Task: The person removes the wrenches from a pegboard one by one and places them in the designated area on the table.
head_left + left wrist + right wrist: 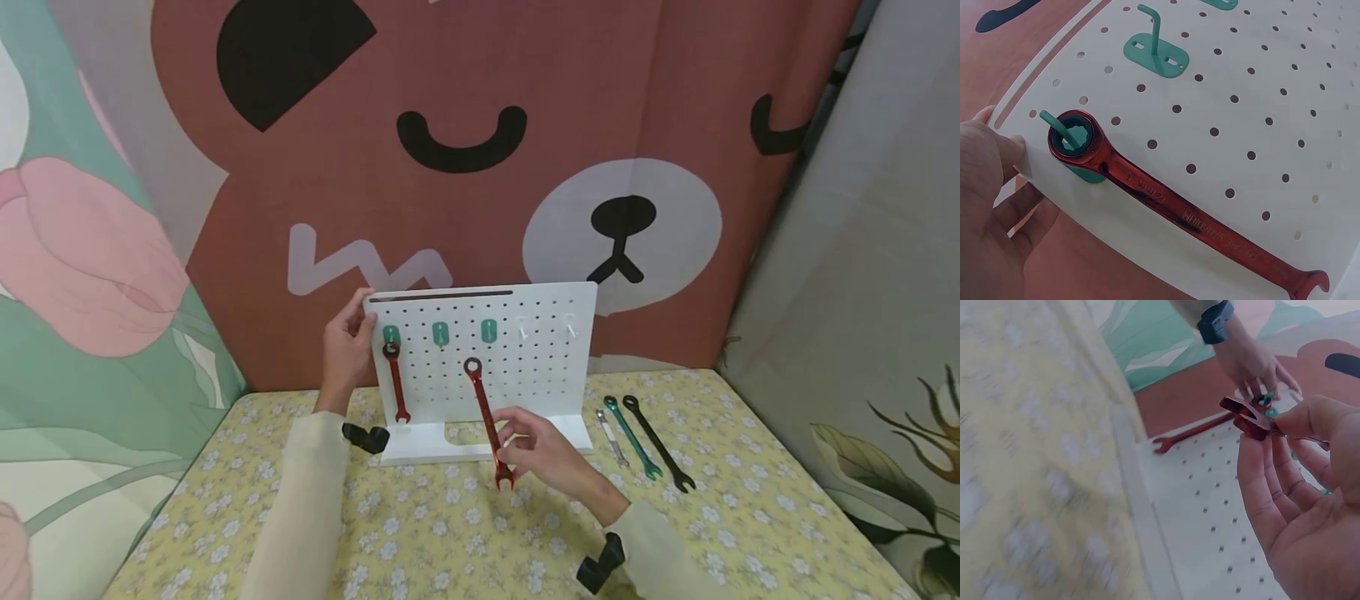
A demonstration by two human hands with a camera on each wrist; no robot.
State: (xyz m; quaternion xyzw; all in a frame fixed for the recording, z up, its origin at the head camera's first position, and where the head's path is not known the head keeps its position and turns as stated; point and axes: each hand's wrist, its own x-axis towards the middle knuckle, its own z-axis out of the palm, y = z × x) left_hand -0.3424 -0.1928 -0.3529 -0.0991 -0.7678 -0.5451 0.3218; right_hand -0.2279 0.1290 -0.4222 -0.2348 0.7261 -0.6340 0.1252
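Note:
My left hand [348,346] grips the upper left edge of a white pegboard [540,358], thumb in front and fingers behind, as the left wrist view also shows. From a green hook near that edge hangs a red combination wrench [1166,194], its ring end over the hook. My right hand [543,454] pinches a second red combination wrench [483,408] near its open-jaw end, between thumb and fingers. That wrench tilts in front of the board with its ring end up, below a green hook [440,334]. Another green hook [489,331] sits to the right.
Two clear or white hooks [570,326] are on the board's right side. Right of the board, a small silver wrench [612,437], a green wrench [633,438] and a black wrench [660,443] lie on the flowered tablecloth [465,542]. A bear-print curtain [450,217] hangs behind.

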